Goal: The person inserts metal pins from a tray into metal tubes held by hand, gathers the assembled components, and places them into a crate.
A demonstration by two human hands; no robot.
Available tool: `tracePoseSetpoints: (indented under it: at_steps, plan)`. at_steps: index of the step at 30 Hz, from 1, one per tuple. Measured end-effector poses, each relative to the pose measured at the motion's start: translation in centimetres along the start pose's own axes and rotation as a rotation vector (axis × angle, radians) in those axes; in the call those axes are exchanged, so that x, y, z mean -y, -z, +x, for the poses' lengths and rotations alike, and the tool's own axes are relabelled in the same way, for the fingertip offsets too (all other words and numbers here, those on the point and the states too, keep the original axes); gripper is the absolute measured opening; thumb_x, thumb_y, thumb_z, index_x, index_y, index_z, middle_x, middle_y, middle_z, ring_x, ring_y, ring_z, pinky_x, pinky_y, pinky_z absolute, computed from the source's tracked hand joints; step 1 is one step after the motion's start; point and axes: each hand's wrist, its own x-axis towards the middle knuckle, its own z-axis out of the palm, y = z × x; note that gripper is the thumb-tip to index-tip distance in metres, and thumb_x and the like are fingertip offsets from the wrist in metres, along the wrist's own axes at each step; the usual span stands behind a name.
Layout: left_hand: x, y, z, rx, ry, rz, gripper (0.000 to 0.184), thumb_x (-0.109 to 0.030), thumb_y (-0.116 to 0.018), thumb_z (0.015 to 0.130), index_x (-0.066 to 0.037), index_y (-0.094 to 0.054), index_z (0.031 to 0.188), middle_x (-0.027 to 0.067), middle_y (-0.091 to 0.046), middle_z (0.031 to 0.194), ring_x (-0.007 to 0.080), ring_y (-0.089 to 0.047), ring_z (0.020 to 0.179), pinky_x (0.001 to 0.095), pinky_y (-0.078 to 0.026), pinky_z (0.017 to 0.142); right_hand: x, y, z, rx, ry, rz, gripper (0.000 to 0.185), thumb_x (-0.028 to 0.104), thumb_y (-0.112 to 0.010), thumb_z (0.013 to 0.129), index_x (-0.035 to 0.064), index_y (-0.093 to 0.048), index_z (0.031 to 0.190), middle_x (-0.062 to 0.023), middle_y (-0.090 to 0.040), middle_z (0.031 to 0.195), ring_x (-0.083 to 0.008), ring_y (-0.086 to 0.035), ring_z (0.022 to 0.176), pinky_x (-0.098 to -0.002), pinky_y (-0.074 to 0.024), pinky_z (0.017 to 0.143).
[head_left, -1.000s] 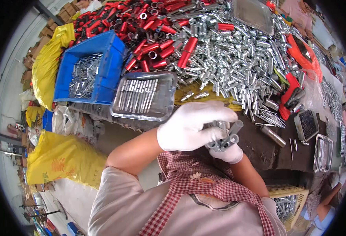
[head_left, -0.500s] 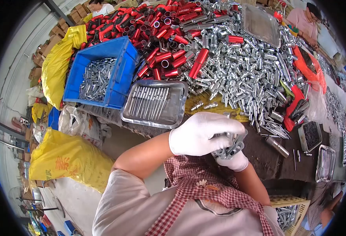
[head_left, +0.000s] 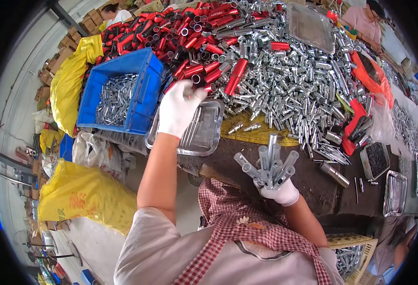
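Observation:
My left hand (head_left: 180,108), in a white glove, is over the metal tray (head_left: 210,137) of slim metal pins (head_left: 188,135), hiding many of them. Its fingers are curled together near the tray's far edge, close to a red tube (head_left: 210,89); whatever is between the fingertips cannot be made out. In front of the apron, my gloved right hand (head_left: 281,194) is closed around a bunch of grey metal tubes (head_left: 268,164), their open ends fanned upward.
A blue bin (head_left: 142,102) of metal parts stands left of the tray. Behind lie heaped silver fittings (head_left: 294,90) and red tubes (head_left: 237,76). At right are a large metal cylinder (head_left: 335,175), a box of small dark parts (head_left: 375,161) and another tray (head_left: 395,194). Other people sit across the heap.
My left hand has moved from the bunch of tubes up and left to the pin tray. The tubes in my right hand now show clearly; that hand has hardly moved.

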Motion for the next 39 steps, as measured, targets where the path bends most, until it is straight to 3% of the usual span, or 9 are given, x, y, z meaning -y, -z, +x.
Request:
tracePoseSetpoints:
  at_steps: [3, 8, 10, 21, 23, 26, 32, 36, 39]
  plan:
    - [4.2, -1.6, 0.2, 0.352, 0.092, 0.413, 0.037, -0.033, -0.071, 0.071, -0.002, -0.067, 0.090, 0.0210, -0.066, 0.088, 0.0348, -0.064, 0.086, 0.0415, -0.050, 0.079, -0.7, 0.4, 0.2, 0.002, 0.049, -0.011, 0.074, -0.001, -0.064, 0.068, 0.0052, -0.030, 0.133, -0.0073, -0.049, 0.120, -0.0171, -0.051, 0.108, -0.0351, -0.0433, 0.090]
    - [6.3, -4.5, -0.6, 0.427, 0.098, 0.610, 0.029, -0.029, -0.067, 0.071, -0.003, -0.069, 0.083, 0.0213, -0.066, 0.090, 0.0350, -0.065, 0.087, 0.0433, -0.050, 0.080, -0.3, 0.0, 0.2, 0.011, 0.024, -0.042, 0.082, -0.002, -0.063, 0.068, 0.0025, -0.025, 0.140, -0.0094, -0.039, 0.138, -0.0182, -0.042, 0.123, -0.0360, -0.0363, 0.100]
    - [5.5, -5.2, -0.1, 0.436, 0.153, 0.686, 0.025, -0.023, -0.066, 0.070, -0.002, -0.069, 0.082, 0.0223, -0.066, 0.092, 0.0360, -0.064, 0.091, 0.0434, -0.051, 0.083, 0.6, -1.1, 0.3, -0.074, 0.147, 0.019, 0.059, -0.004, -0.064, 0.067, 0.0051, -0.043, 0.122, -0.0036, -0.054, 0.098, -0.0153, -0.054, 0.087, -0.0315, -0.0444, 0.076]
    - [3.3, -5.2, 0.9, 0.443, 0.210, 0.756, 0.024, -0.016, -0.053, 0.083, -0.003, -0.069, 0.096, 0.0215, -0.066, 0.098, 0.0368, -0.063, 0.095, 0.0438, -0.051, 0.083, 1.4, -1.5, 0.4, -0.120, 0.120, -0.020, 0.040, 0.000, -0.063, 0.065, 0.0063, -0.049, 0.102, -0.0021, -0.054, 0.088, -0.0127, -0.051, 0.078, -0.0284, -0.0417, 0.069]
    - [3.5, -4.0, 0.6, 0.299, 0.078, 0.586, 0.028, -0.015, -0.057, 0.081, 0.000, -0.064, 0.104, 0.0195, -0.068, 0.091, 0.0324, -0.066, 0.086, 0.0405, -0.051, 0.078, 0.3, -0.5, 0.7, -0.096, 0.129, -0.071, 0.046, 0.004, -0.066, 0.065, 0.0059, -0.049, 0.108, -0.0019, -0.054, 0.090, -0.0124, -0.051, 0.078, -0.0280, -0.0422, 0.068]
    - [1.1, -1.6, -0.9, 0.184, 0.071, -0.306, 0.051, -0.004, -0.057, 0.080, 0.003, -0.047, 0.129, 0.0042, -0.060, 0.081, 0.0075, -0.054, 0.069, 0.0222, -0.045, 0.061, -0.2, -0.3, 0.7, -0.036, 0.120, 0.049, 0.052, 0.009, -0.069, 0.067, 0.0058, -0.048, 0.114, -0.0021, -0.055, 0.091, -0.0123, -0.052, 0.078, -0.0277, -0.0427, 0.068]
    - [-2.2, -0.8, -2.7, 0.302, 0.330, -1.202, 0.050, 0.002, -0.053, 0.085, 0.004, -0.041, 0.134, 0.0164, -0.064, 0.089, 0.0187, -0.062, 0.071, 0.0300, -0.052, 0.065, 0.7, -1.0, 0.5, -0.119, 0.094, 0.078, 0.069, 0.032, -0.084, 0.065, 0.0082, -0.046, 0.118, -0.0042, -0.055, 0.092, -0.0120, -0.053, 0.074, -0.0264, -0.0441, 0.059]
    - [-1.9, -4.0, -4.5, 0.519, 0.462, -1.507, 0.049, -0.003, -0.059, 0.083, 0.000, -0.040, 0.129, 0.0169, -0.056, 0.099, 0.0256, -0.058, 0.080, 0.0359, -0.050, 0.071, 0.8, -0.9, 0.4, -0.090, 0.097, 0.110, 0.070, 0.031, -0.083, 0.066, 0.0088, -0.044, 0.120, -0.0042, -0.055, 0.090, -0.0122, -0.053, 0.072, -0.0267, -0.0442, 0.057]
    - [-0.8, -6.3, -5.9, 0.677, 0.486, -1.716, 0.048, -0.009, -0.061, 0.084, 0.003, -0.041, 0.125, 0.0208, -0.056, 0.108, 0.0312, -0.060, 0.095, 0.0390, -0.050, 0.081, 0.6, -0.8, 0.2, -0.087, 0.108, 0.151, 0.055, 0.006, -0.069, 0.069, 0.0068, -0.050, 0.121, -0.0020, -0.057, 0.099, -0.0117, -0.054, 0.085, -0.0287, -0.0454, 0.074]
